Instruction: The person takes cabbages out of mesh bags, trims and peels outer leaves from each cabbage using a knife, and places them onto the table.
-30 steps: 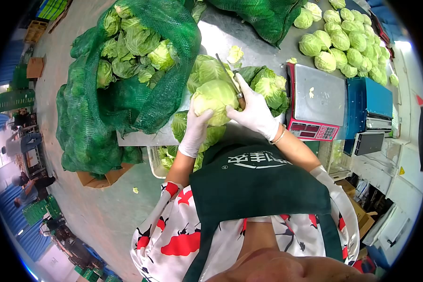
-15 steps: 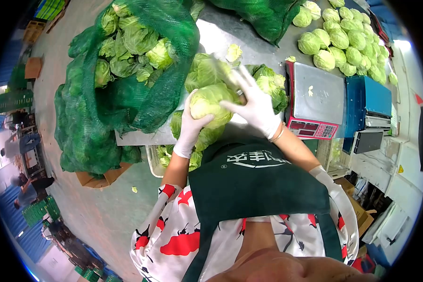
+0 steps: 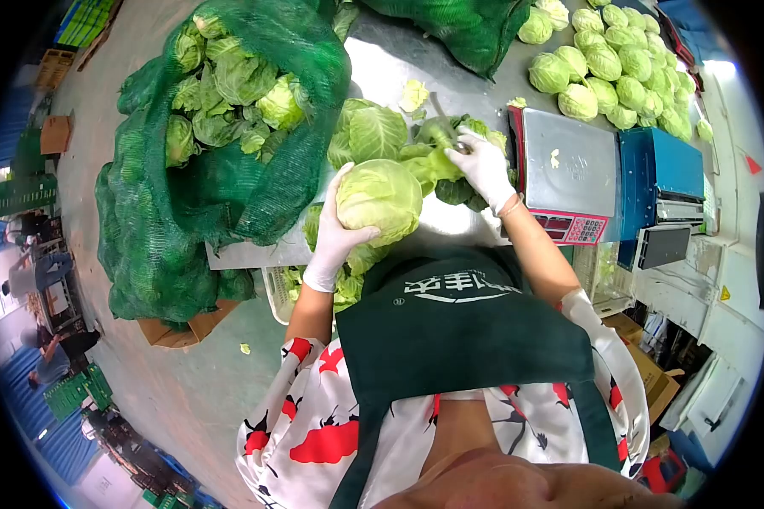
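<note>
From my remote feed I see a produce-packing workroom: right of my right grip (image 3: 485,168), a red-trimmed, grey-topped digital scale (image 3: 569,174); farther off, heaped round pale-green cabbages (image 3: 603,63) on the grey metal table (image 3: 380,72); left of my left grip (image 3: 334,244), bulging green mesh sacks (image 3: 148,263).

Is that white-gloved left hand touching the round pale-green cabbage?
Touching: the head view shows the white-gloved left hand cupping the round pale-green cabbage, thumb laid across its lower edge.
</note>
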Demonstrator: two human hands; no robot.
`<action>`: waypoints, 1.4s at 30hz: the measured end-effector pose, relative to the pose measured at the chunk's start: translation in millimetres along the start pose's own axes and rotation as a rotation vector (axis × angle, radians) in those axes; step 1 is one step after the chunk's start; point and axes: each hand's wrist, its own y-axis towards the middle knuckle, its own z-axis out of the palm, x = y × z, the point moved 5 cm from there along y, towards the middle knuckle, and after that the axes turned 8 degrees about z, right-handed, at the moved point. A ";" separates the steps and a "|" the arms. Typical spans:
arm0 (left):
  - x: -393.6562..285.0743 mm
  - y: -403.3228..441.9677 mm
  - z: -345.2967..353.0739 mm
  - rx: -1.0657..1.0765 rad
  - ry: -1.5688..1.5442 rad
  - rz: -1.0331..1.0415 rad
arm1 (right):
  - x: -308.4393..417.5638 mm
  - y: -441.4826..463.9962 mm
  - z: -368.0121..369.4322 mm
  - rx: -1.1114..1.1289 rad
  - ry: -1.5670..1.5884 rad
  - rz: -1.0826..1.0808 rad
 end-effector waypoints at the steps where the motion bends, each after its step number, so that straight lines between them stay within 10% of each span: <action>1: -6.0 0.9 0.7 -0.013 0.002 0.021 | 11.4 -8.1 -11.7 -0.103 -0.085 -0.054; 5: -27.3 4.0 5.0 0.012 0.250 0.255 | 47.6 -35.1 -28.4 -0.322 0.133 -0.301; 10: -57.7 9.5 40.2 0.106 0.471 0.439 | 68.2 -63.0 3.3 0.691 1.074 0.624; 17: -12.2 10.0 26.0 0.177 -0.649 -0.301 | 83.2 -51.8 -22.7 0.504 0.986 0.083; 31: -15.3 15.9 14.5 0.006 0.009 0.178 | 62.9 -51.4 -15.2 0.530 0.744 0.289; 42: -17.1 18.3 54.0 -0.002 0.031 0.093 | 36.3 -71.5 6.4 0.773 1.134 0.490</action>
